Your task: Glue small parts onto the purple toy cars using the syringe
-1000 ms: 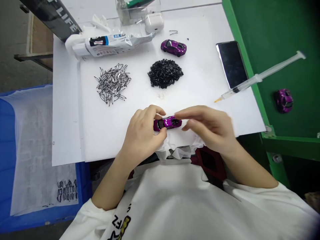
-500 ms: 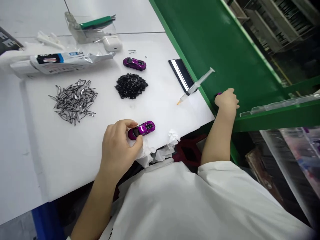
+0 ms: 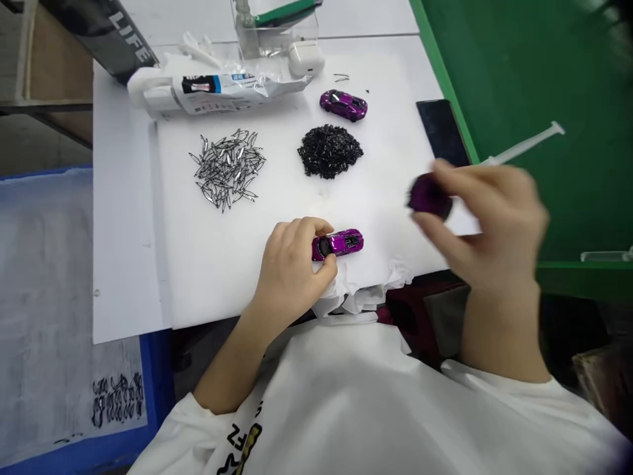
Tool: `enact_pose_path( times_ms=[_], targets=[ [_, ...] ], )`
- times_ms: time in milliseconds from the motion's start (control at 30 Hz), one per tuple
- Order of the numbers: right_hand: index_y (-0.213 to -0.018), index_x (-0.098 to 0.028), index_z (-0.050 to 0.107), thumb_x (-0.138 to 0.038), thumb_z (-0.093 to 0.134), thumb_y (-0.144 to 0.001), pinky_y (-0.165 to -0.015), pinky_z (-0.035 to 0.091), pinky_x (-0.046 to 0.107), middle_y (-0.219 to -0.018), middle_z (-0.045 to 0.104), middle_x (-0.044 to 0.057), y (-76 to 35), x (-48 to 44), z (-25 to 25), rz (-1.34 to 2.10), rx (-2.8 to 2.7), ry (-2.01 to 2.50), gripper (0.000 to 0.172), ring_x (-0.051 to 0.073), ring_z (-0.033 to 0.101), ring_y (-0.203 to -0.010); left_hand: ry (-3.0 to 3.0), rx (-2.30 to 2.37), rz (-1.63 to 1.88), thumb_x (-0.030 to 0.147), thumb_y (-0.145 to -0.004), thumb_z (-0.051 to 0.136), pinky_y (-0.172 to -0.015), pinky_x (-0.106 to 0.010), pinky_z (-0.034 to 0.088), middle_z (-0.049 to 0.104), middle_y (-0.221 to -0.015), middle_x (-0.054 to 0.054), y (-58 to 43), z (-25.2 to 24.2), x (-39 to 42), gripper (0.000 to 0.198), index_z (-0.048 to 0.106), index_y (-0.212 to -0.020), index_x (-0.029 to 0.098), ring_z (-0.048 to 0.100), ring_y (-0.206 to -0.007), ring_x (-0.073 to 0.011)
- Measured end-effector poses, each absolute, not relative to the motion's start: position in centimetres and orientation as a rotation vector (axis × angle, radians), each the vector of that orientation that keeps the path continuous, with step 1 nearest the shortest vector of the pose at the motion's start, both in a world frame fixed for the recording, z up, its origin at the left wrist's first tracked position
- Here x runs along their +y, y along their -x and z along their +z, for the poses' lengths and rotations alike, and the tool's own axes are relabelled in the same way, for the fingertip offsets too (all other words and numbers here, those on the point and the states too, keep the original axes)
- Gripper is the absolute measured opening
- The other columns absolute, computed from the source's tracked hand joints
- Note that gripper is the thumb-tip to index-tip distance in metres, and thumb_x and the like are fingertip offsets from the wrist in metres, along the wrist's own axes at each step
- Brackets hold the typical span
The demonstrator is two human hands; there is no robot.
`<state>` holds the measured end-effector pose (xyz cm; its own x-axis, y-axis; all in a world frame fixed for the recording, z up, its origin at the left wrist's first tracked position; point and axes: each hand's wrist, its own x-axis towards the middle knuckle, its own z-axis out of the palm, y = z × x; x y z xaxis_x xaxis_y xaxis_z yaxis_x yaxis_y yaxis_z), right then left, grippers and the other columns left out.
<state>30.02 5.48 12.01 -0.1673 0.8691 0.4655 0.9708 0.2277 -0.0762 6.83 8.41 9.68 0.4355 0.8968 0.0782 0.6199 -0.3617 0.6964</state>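
Note:
My left hand grips a purple toy car by one end, between thumb and fingers, at the white board's near side. My right hand, blurred, pinches a dark purple object above the board's right edge; it looks like another toy car, but its shape is smeared. A second purple car rests farther back. In front of it lies a pile of small black pieces, and to the left a pile of thin black-edged clear pieces.
A white tube, a white earphone case and a clear box with a green tool lie at the back. On the right are a black phone and a syringe. Crumpled tissue sits at the near edge.
The view has shifted left. My right hand has come from the green surface at the right toward the board with the dark purple object. My left hand still holds its car.

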Motion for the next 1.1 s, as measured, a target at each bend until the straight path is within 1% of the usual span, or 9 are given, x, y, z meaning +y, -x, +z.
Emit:
enact_pose_path(
  times_ms=[33, 100, 200, 300, 433, 567, 733, 867, 1100],
  targets=[
    [-0.122, -0.021, 0.052, -0.029, 0.055, -0.083, -0.082, 0.044, 0.041, -0.101, 0.060, 0.009, -29.0, 6.1, 11.7, -0.321, -2.183, 1.649, 0.040, 0.025, 0.056, -0.094, -2.103, 1.269, 0.609, 0.012, -0.075, 0.056, -0.083, -0.033, 0.043, 0.061, -0.095, 0.001, -6.8, 9.7, 8.4, 0.024, 0.051, -0.097, 0.020, 0.050, -0.089, -0.0176],
    [-0.117, -0.019, 0.058, -0.030, 0.053, -0.084, -0.077, 0.045, 0.042, -0.096, 0.065, 0.009, -27.7, 7.4, 11.0, -0.231, -2.322, 1.657, 0.035, 0.025, 0.058, -0.085, -2.103, 1.261, 0.598, 0.012, -0.076, 0.056, -0.084, -0.033, 0.043, 0.061, -0.096, 0.001, -6.6, 9.7, 8.5, 0.024, 0.050, -0.097, 0.020, 0.050, -0.090, -0.0176],
    [-0.120, -0.016, 0.056, -0.029, 0.051, -0.084, -0.083, 0.045, 0.046, -0.106, 0.063, 0.012, -26.8, 8.2, 10.7, -0.111, -2.333, 1.689, 0.038, 0.028, 0.057, -0.097, -2.107, 1.215, 0.561, 0.012, -0.076, 0.056, -0.086, -0.032, 0.042, 0.060, -0.100, 0.001, -6.2, 9.9, 8.5, 0.027, 0.049, -0.101, 0.021, 0.050, -0.093, -0.0174],
    [-0.122, -0.013, 0.051, -0.025, 0.051, -0.083, -0.091, 0.043, 0.043, -0.117, 0.059, 0.014, -26.2, 7.5, 11.1, 0.080, -2.344, 1.482, 0.041, 0.026, 0.053, -0.108, -2.113, 1.198, 0.543, 0.012, -0.076, 0.056, -0.087, -0.032, 0.042, 0.060, -0.102, 0.001, -6.0, 10.1, 8.5, 0.031, 0.049, -0.104, 0.021, 0.051, -0.095, -0.0175],
    [-0.121, -0.017, 0.051, -0.023, 0.050, -0.082, -0.085, 0.042, 0.044, -0.102, 0.065, 0.009, -25.0, 6.8, 11.3, 0.103, -2.437, 1.369, 0.039, 0.026, 0.055, -0.102, -2.101, 1.223, 0.565, 0.011, -0.075, 0.054, -0.087, -0.032, 0.042, 0.060, -0.103, 0.000, -6.2, 10.2, 8.5, 0.031, 0.049, -0.104, 0.020, 0.051, -0.096, -0.0181],
    [-0.123, -0.022, 0.049, -0.025, 0.050, -0.082, -0.084, 0.035, 0.045, -0.100, 0.065, 0.007, -24.5, 6.9, 11.0, 0.060, -2.467, 1.411, 0.041, 0.027, 0.053, -0.099, -2.092, 1.241, 0.569, 0.011, -0.075, 0.054, -0.087, -0.033, 0.043, 0.060, -0.104, 0.000, -6.4, 10.0, 8.4, 0.030, 0.048, -0.104, 0.021, 0.051, -0.097, -0.0185],
    [-0.122, -0.020, 0.047, -0.021, 0.047, -0.083, -0.081, 0.033, 0.042, -0.086, 0.064, 0.005, -24.1, 7.1, 10.8, 0.184, -2.467, 1.440, 0.040, 0.025, 0.051, -0.092, -2.073, 1.300, 0.612, 0.009, -0.072, 0.055, -0.086, -0.032, 0.042, 0.061, -0.099, 0.001, -6.7, 9.7, 8.3, 0.033, 0.048, -0.102, 0.021, 0.052, -0.093, -0.0180],
    [-0.124, -0.014, 0.046, -0.021, 0.046, -0.084, -0.081, 0.033, 0.041, -0.090, 0.064, 0.007, -23.9, 7.0, 11.0, 0.256, -2.446, 1.470, 0.040, 0.024, 0.051, -0.092, -2.100, 1.317, 0.636, 0.009, -0.070, 0.054, -0.082, -0.033, 0.042, 0.060, -0.094, 0.001, -6.9, 9.5, 8.2, 0.029, 0.048, -0.096, 0.021, 0.052, -0.088, -0.0187],
    [-0.122, -0.014, 0.049, -0.026, 0.048, -0.086, -0.083, 0.035, 0.040, -0.102, 0.066, 0.009, -25.0, 6.8, 10.7, 0.194, -2.489, 1.409, 0.038, 0.025, 0.051, -0.102, -2.085, 1.279, 0.628, 0.015, -0.073, 0.054, -0.084, -0.035, 0.044, 0.060, -0.098, -0.001, -6.4, 9.2, 8.5, 0.026, 0.047, -0.098, 0.021, 0.051, -0.091, -0.0198]
  ],
)
